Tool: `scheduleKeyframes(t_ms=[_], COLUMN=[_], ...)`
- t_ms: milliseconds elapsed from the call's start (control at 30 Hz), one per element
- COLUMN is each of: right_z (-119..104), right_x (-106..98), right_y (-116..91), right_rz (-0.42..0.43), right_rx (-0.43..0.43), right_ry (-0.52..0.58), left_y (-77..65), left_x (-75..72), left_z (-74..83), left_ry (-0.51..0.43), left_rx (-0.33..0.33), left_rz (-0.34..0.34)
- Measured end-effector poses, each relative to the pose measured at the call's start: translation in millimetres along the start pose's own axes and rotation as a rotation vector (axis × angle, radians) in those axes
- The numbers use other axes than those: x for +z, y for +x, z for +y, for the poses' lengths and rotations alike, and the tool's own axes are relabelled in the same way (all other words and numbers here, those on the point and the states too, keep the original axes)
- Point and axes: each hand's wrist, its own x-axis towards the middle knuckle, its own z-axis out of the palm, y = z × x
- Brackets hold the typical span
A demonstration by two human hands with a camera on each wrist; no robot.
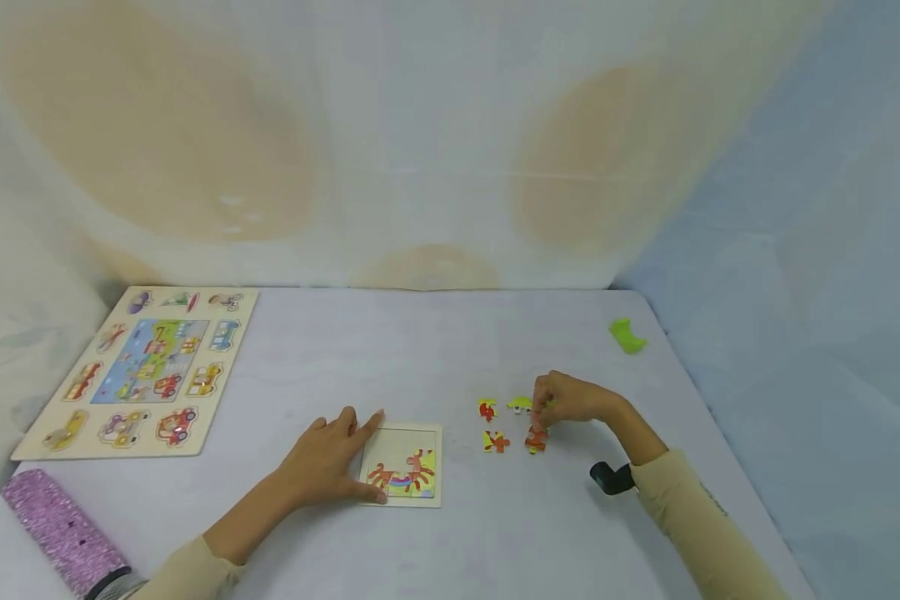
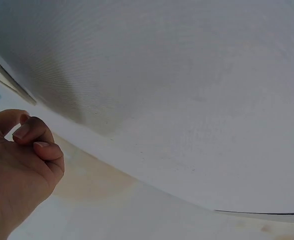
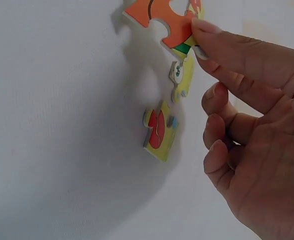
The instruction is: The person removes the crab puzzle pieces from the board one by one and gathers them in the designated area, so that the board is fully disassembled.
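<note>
My left hand [image 1: 326, 458] rests at the left side of a small square puzzle tray [image 1: 438, 467], with thumb and forefinger spread along that side. Joined pieces showing an orange-brown animal and a rainbow [image 1: 401, 479] fill the lower part of the tray. To the right, the thumb and forefinger of my right hand [image 1: 570, 398] pinch an orange puzzle piece [image 3: 174, 22] with a bit of green. Close by lie a red-and-yellow piece [image 1: 487, 409], a yellow piece with an eye [image 3: 179, 75] and an orange-and-yellow piece [image 1: 496, 442].
A large vehicle puzzle board [image 1: 217, 367] lies at the back left. A pink glittery cylinder [image 1: 63, 533] is at the front left. At the back right is a green piece [image 1: 627, 336]. A black wrist-camera part [image 1: 611, 478] juts out beside the right forearm.
</note>
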Motion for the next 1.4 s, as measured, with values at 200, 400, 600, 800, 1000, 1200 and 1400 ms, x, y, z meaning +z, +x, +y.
scheduleKeyframes(t_ms=[200, 400, 600, 800, 1000, 1200, 1400], right_z=[0, -4, -3, -20, -67, -93, -96], right_x=[7, 20, 33, 49, 74, 98, 111], right_y=[12, 12, 3, 0, 13, 36, 47], right_rz=[0.044, 0.151, 0.273, 0.407, 0.385, 0.308, 0.274], right_rx=[-0.06, 0.002, 0.024, -0.079, -0.287, -0.353, -0.336], right_ry=[-0.083, -0.084, -0.192, -0.318, -0.362, -0.388, -0.375], left_y=[-4.8, -7.4, -4.6, -3.1, 4.3, 14.4, 16.7], left_x=[-0.3, 0.6, 1.0, 0.1, 2.5, 8.8, 13.4], left_z=[-0.3, -2.3, -1.2, 4.2, 18.5, 34.6, 39.0], left_ry=[0.001, -0.001, 0.006, 0.0, 0.021, 0.06, 0.113], left_rx=[-0.002, -0.003, 0.018, 0.029, 0.016, -0.005, -0.019], left_rz=[0.013, 0.023, 0.039, 0.051, 0.062, 0.048, 0.081])
